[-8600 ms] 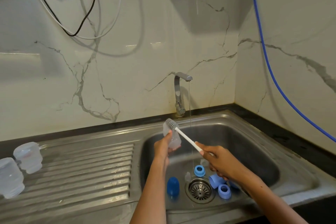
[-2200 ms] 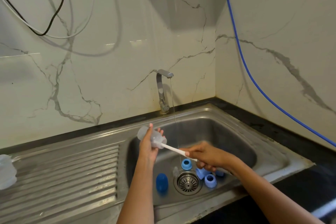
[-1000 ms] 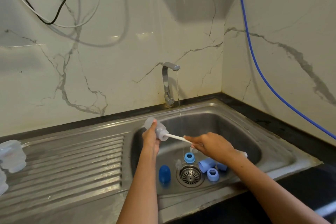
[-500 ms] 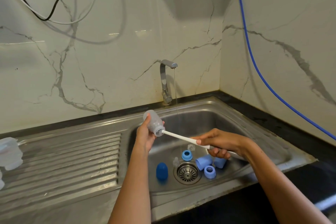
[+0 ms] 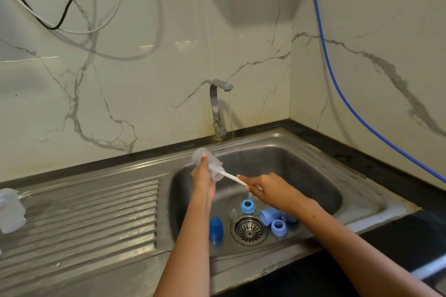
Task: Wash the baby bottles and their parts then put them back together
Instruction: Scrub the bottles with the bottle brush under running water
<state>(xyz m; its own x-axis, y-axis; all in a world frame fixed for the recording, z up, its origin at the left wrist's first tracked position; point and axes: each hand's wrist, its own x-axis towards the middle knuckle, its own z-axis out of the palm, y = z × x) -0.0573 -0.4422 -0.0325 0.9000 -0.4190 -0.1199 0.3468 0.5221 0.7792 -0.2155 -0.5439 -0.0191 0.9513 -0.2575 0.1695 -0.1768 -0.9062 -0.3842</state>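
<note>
The baby bottle (image 5: 207, 163), a small clear plastic one, is held over the left rim of the sink basin (image 5: 313, 171), to the left of the thin stream running from the tap (image 5: 218, 106), tilted with its closed base up and away and its mouth toward the person. The left hand (image 5: 204, 182) grips it round the body, fingers and thumb curled about the wall. The white bottle brush (image 5: 231, 177) runs into its mouth, its head hidden inside the bottle; the right hand (image 5: 268, 190) pinches the handle, fingers curled round the stick.

By its look the bottle is light and fairly stiff, though thin enough to flex if squeezed, and wet plastic is likely slippery. A hold round the mid-body, as now, seems soundest, since it braces the bottle against the push of the brush; a hold near the mouth would crowd the handle.

On the basin floor, below the tap, lie blue parts around the drain strainer (image 5: 249, 230): a screw ring (image 5: 247, 206) just behind it, a dark blue cap (image 5: 216, 228) to its left, a pale blue cap (image 5: 270, 216) and another ring (image 5: 278, 227) to its right. Well to the left of the basin, at the far edge of the ribbed drainboard (image 5: 96, 212), stands another clear bottle (image 5: 10, 210), partly cut off.
</note>
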